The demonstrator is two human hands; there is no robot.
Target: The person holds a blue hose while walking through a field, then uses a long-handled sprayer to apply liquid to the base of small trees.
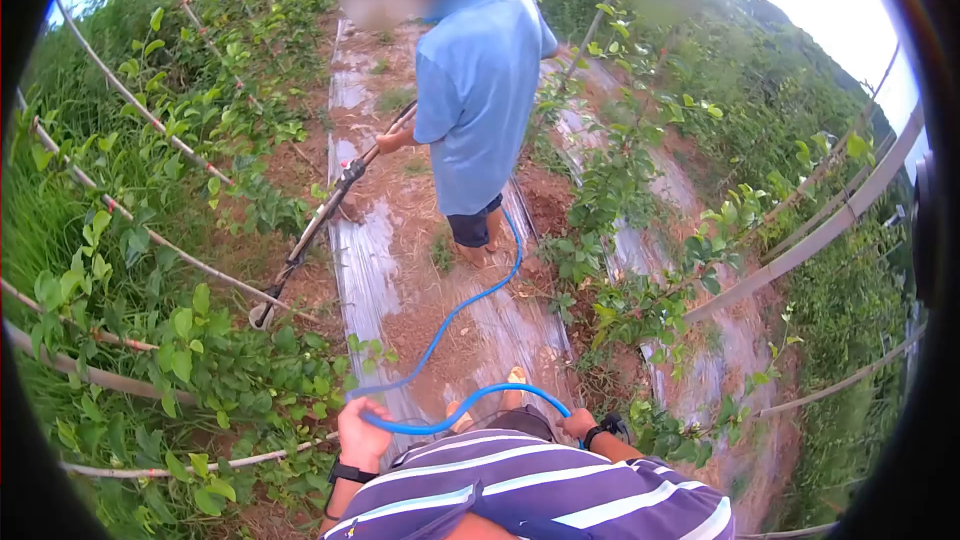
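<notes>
A blue hose [450,427] runs between my two hands in front of my striped shirt. My left hand [362,432] is closed around it at the lower left, with a dark band on the wrist. At the right, my right hand [578,424] grips the hose close to my body, and a dark watch sits on that wrist. Beyond my left hand the hose goes forward along the ground, curving up to a person [480,90] in a blue shirt. That person holds a long pole-like tool [335,202], its tip low among the plants at the left.
Plastic sheeting [365,270] covers strips of reddish soil along the path. Leafy shrubs [180,340] and thin bent poles [140,225] crowd the left side. On the right, a thick slanting pole [800,250] crosses more plants. My feet stand on the path just below.
</notes>
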